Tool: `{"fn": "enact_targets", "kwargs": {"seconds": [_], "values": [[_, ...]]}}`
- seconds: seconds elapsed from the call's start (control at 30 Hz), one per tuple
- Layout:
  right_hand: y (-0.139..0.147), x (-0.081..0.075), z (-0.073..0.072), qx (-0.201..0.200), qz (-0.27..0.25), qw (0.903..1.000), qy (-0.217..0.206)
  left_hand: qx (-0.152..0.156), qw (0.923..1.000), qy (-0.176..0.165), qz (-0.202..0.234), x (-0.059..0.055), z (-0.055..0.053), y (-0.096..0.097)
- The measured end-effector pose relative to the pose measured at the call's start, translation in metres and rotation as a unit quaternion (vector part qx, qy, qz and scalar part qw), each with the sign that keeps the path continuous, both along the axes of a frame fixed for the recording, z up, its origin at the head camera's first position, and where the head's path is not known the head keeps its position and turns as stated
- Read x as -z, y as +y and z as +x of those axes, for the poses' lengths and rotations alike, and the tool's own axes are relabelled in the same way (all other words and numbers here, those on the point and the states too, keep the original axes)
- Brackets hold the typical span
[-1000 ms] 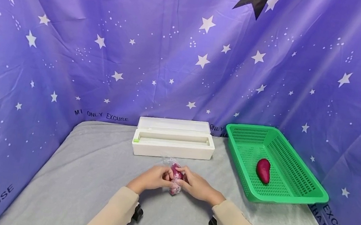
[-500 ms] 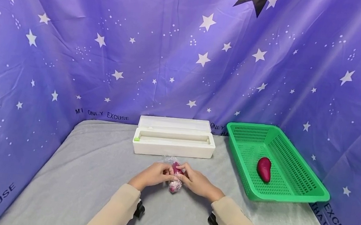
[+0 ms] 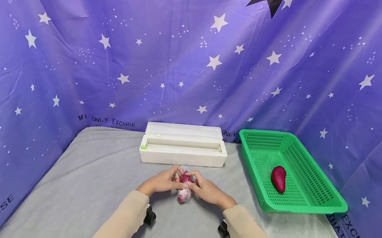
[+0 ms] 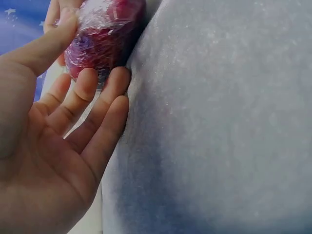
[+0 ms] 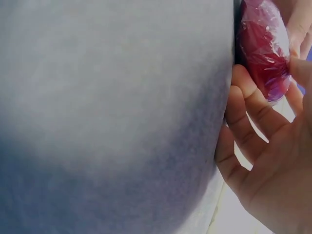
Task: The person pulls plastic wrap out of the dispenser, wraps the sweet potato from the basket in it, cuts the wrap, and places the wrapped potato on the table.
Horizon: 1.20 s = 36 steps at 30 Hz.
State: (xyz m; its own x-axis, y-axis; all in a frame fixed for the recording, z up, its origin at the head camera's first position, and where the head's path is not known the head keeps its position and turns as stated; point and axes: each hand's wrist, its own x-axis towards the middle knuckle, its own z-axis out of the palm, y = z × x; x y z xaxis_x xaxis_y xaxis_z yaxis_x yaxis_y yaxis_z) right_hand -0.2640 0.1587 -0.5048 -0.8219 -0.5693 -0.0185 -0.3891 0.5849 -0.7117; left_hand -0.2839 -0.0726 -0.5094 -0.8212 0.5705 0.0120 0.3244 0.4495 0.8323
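Observation:
Between the two hands on the grey cloth lies a dark red pear-shaped item in cling film, shiny and crinkled. My left hand holds its left side, the thumb pressing the film in the left wrist view, where the wrapped item shows near the top. From the right, my right hand pinches the film with thumb and index finger. In the right wrist view the film gathers at the thumb on the red item, and the other fingertips rest near the cloth.
Behind the hands stands a white cling film dispenser with its lid raised and a green tab at the left. To the right, a green plastic basket holds another dark red pear-shaped item. A purple star-patterned curtain surrounds the cloth-covered table.
The left fingers have shifted up toward the item's far end. Both hands keep hold of the wrapped item, whose near end has swung slightly left. The basket and dispenser stay put.

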Motion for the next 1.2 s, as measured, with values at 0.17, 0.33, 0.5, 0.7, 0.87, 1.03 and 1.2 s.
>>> {"fn": "enact_targets", "kwargs": {"seconds": [0.17, 0.33, 0.5, 0.7, 0.87, 1.03, 1.2], "values": [[-0.001, -0.003, -0.001, -0.007, 0.004, 1.0, 0.004, 0.002, 1.0, -0.005, 0.004, 0.001, -0.001, -0.001], [-0.001, -0.003, -0.002, -0.004, 0.014, 0.9999, 0.009, 0.0, 0.9994, -0.023, 0.025, 0.002, -0.003, -0.001], [-0.003, -0.001, -0.002, -0.001, 0.017, 0.9999, 0.001, -0.002, 0.9988, -0.041, 0.029, 0.004, -0.005, -0.003], [-0.002, -0.001, -0.003, -0.003, 0.008, 0.9999, -0.006, 0.037, 0.9982, -0.041, 0.025, 0.0, -0.003, -0.012], [-0.001, -0.002, -0.002, -0.002, 0.01, 0.9999, -0.005, 0.077, 0.9953, -0.048, 0.033, -0.002, -0.001, -0.015], [0.0, -0.002, -0.002, -0.005, 0.007, 0.9999, -0.009, 0.069, 0.9969, -0.034, 0.02, 0.0, -0.002, -0.013], [-0.001, -0.002, -0.002, -0.005, 0.003, 0.9999, -0.01, 0.064, 0.9969, -0.038, 0.024, 0.0, -0.004, -0.013]]}}
